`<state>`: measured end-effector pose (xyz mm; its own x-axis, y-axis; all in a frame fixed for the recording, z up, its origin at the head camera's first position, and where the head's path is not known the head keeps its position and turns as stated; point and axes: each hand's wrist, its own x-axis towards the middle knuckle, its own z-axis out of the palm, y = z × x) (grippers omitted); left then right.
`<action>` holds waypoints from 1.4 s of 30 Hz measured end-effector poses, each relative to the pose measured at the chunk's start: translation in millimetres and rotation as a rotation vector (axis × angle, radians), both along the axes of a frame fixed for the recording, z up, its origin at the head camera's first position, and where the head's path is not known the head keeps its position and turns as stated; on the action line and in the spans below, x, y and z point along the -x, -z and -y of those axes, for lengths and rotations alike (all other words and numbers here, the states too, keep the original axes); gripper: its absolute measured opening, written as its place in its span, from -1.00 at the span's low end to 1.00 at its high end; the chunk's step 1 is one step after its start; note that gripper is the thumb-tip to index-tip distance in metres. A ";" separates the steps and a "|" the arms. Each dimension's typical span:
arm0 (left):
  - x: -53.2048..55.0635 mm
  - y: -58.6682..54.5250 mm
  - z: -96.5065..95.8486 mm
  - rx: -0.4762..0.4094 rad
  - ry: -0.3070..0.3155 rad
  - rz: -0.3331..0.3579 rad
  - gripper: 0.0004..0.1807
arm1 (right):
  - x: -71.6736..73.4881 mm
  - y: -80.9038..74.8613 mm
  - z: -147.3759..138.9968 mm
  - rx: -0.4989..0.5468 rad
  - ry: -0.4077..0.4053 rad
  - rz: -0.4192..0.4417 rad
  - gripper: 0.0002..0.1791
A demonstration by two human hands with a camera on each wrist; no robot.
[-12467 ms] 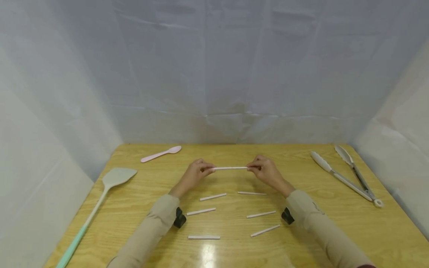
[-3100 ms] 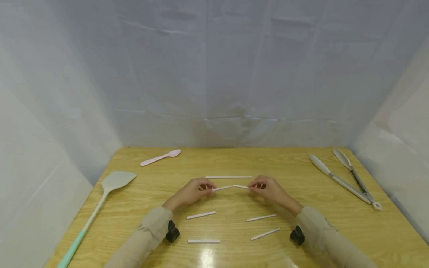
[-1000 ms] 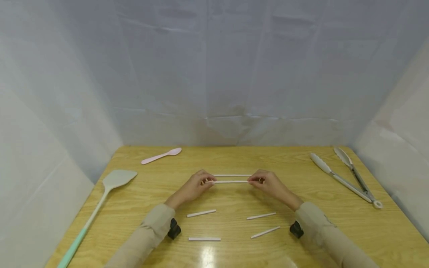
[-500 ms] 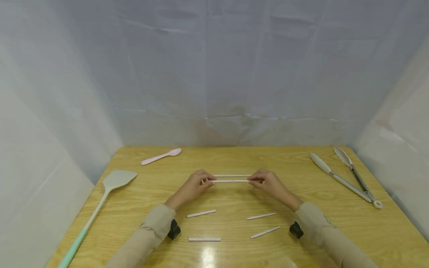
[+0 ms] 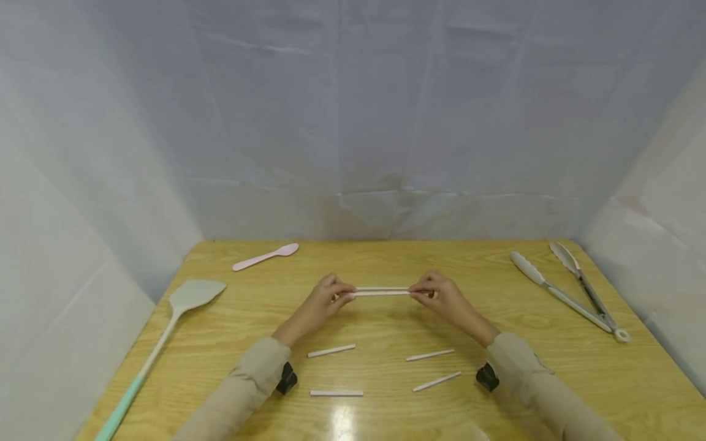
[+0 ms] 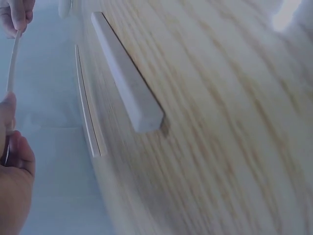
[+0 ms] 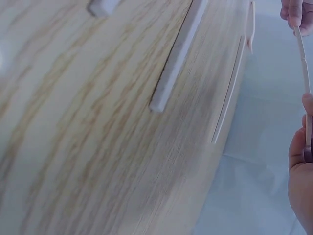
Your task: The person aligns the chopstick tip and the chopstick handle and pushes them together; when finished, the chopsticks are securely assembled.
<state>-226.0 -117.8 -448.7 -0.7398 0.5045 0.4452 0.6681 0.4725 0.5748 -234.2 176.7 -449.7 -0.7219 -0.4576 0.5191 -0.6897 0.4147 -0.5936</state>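
My left hand pinches one end of a thin, pale chopstick, and my right hand pinches the other. It is held level above the table; in the right wrist view a joint line shows partway along the chopstick. A second long chopstick lies just behind it, its ends hidden by my fingers in the head view. Nearer me, two short square-sided chopstick halves lie on the left. Two slimmer halves lie on the right.
A pink spoon lies at the back left of the wooden table. The long turner with a green handle rests along the left side. Spread tongs lie at the right. Pale sheeting encloses the back and sides.
Two short halves, one in each hand about three seconds ago, now form one chopstick. Over the last half second both hands rise slightly. The chopstick held at first now lies on the table.
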 end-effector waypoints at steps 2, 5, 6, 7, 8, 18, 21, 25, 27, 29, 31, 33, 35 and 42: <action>0.6 0.8 0.1 -0.006 0.002 -0.003 -0.80 | -0.4 -0.3 0.2 0.009 -0.005 0.004 -0.90; 1.5 2.3 0.4 -0.023 0.004 0.005 -0.80 | -0.7 0.5 0.7 0.007 -0.006 0.012 -0.90; 1.6 2.7 0.4 -0.026 0.005 0.009 -0.80 | -1.0 0.5 0.9 0.007 -0.006 0.018 -0.90; 1.9 3.3 0.6 -0.030 0.006 0.011 -0.80 | -1.2 0.6 1.1 0.005 -0.003 0.023 -0.90; 2.0 3.6 0.6 -0.033 0.006 0.016 -0.80 | -1.5 0.6 1.3 0.003 0.000 0.026 -0.90; 2.4 5.4 0.5 -0.064 0.018 0.003 -0.81 | -2.9 3.1 5.0 0.024 -0.003 0.014 -0.90; 2.4 6.4 0.7 -0.061 0.018 -0.009 -0.82 | -2.3 4.2 6.1 0.023 -0.005 -0.008 -0.90; 3.4 7.5 1.2 -0.054 0.011 -0.018 -0.82 | -1.9 4.2 6.8 0.013 -0.003 -0.008 -0.90; 4.3 6.5 1.1 -0.049 0.013 -0.016 -0.82 | -1.7 3.7 6.8 0.007 0.004 -0.008 -0.90; 4.3 4.9 1.3 -0.041 0.009 -0.006 -0.82 | 0.1 3.0 6.3 -0.004 0.009 -0.016 -0.90; 4.3 2.4 1.4 -0.029 0.006 0.019 -0.81 | 1.1 1.9 5.3 -0.008 0.016 -0.027 -0.89; 4.5 0.6 1.9 -0.027 0.005 0.053 -0.81 | 2.1 1.7 4.1 -0.004 0.016 -0.040 -0.88; 4.7 -0.4 2.2 -0.030 0.000 0.084 -0.81 | 2.5 2.0 2.8 0.007 0.011 -0.042 -0.87; 6.5 1.2 2.1 -0.056 -0.021 0.093 -0.83 | 2.2 4.3 0.0 0.008 0.024 -0.034 -0.86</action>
